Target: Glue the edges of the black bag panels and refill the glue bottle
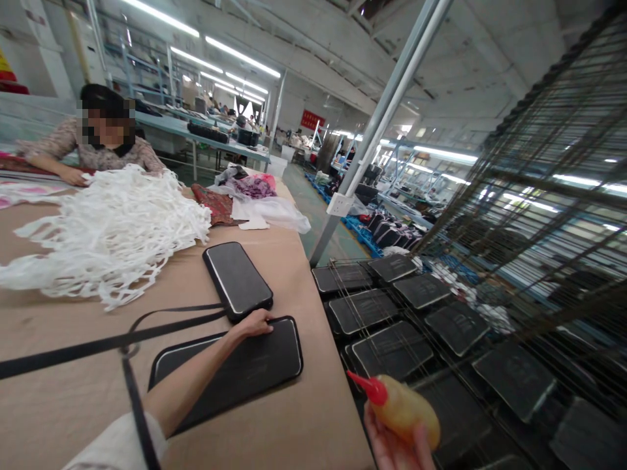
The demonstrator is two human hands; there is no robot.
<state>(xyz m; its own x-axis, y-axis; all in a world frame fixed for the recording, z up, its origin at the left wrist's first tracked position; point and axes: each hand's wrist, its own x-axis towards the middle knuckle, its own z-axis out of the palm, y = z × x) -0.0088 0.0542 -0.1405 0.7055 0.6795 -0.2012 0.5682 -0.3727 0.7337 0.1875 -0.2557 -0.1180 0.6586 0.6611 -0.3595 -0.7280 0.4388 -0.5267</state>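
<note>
My left hand [255,322] reaches across a long black padded panel [249,359] with rounded corners and a pale line near its rim. Its fingers close on the far edge of that panel, partly hidden from view. Just beyond lies a smaller black panel [238,277], close to my fingertips. A black strap [186,328] runs from near these panels to the left, with a loop in it. Past the table's right edge, my right hand [392,444] is wrapped round a squeeze bottle [404,408] of yellowish contents, its red nozzle tilted up and left.
A heap of white netlike strips [122,228] covers the far left of the brown table [313,418], before a seated person [108,130]. Plastic and fabric [264,196] lie beyond. Rows of black panels [392,349] rest on a wire rack [553,143] at right; a metal post [377,124] stands nearby.
</note>
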